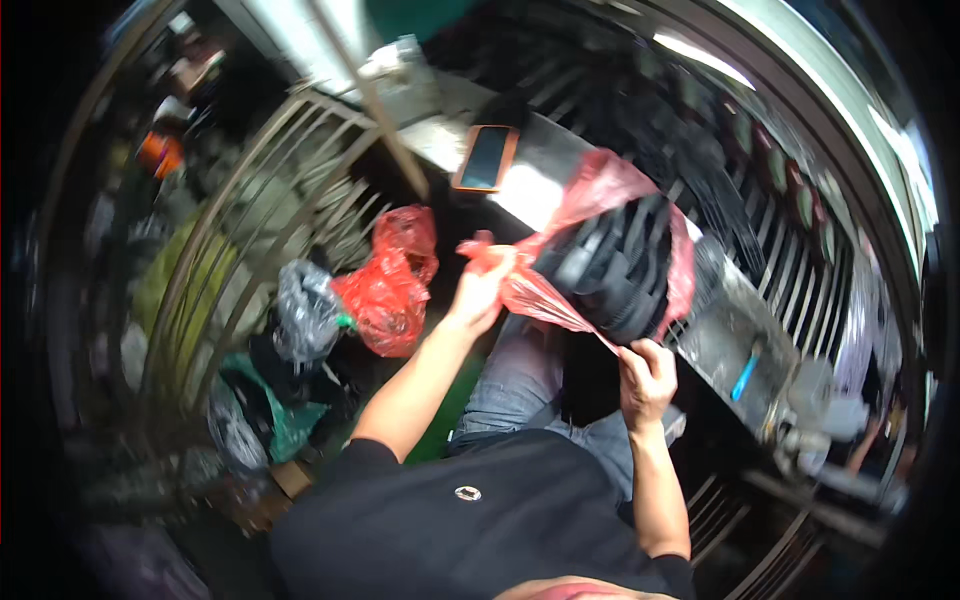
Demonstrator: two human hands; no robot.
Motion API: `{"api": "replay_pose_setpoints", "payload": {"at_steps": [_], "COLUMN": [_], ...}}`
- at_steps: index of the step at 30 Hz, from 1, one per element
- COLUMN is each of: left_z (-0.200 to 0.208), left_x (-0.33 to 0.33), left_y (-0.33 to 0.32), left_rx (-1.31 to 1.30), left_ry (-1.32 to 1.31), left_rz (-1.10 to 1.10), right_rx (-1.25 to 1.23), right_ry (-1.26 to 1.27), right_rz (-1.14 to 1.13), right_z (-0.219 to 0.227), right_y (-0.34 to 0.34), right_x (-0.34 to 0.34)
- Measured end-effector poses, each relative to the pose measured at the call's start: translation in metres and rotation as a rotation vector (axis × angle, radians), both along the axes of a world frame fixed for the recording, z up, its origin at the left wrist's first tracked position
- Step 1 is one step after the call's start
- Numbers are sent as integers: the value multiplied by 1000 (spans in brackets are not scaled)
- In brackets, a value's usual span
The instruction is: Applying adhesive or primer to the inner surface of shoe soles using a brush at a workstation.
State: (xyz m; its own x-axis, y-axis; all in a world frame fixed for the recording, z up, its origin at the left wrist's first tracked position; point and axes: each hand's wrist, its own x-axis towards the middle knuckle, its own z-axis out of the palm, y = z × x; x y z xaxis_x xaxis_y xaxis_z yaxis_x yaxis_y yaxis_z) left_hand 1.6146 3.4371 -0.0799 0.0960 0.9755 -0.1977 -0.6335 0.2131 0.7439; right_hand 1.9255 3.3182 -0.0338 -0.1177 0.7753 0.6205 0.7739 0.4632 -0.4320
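Red plastic bag (605, 185), edges gripped by left hand (482, 290) and right hand (648, 382), could tear if overstretched, spilling black ribbed pieces (625, 265).

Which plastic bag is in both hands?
The pink-red bag with black items inside: left hand grips its left side, right hand pinches its near edge. The red and grey bagging farther left is unheld.

The head-worn fisheye looks down, close above the black shirt (450, 525); edges seem blurred.
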Motion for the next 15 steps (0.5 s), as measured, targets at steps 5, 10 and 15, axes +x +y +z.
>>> {"api": "replay_pose_setpoints", "payload": {"at_steps": [5, 10, 15], "left_z": [-30, -23, -67], "left_x": [-13, -15, -46], "left_y": [5, 23, 33], "left_rx": [25, -237, -154], "left_ry": [162, 37, 31], "left_rz": [260, 199, -73], "right_rx": [74, -33, -309], "right_ry": [248, 508, 923], "right_rz": [-183, -244, -146], "right_z": [-31, -44, -77], "right_y": [4, -18, -28], "right_x": [-31, -17, -21]}}
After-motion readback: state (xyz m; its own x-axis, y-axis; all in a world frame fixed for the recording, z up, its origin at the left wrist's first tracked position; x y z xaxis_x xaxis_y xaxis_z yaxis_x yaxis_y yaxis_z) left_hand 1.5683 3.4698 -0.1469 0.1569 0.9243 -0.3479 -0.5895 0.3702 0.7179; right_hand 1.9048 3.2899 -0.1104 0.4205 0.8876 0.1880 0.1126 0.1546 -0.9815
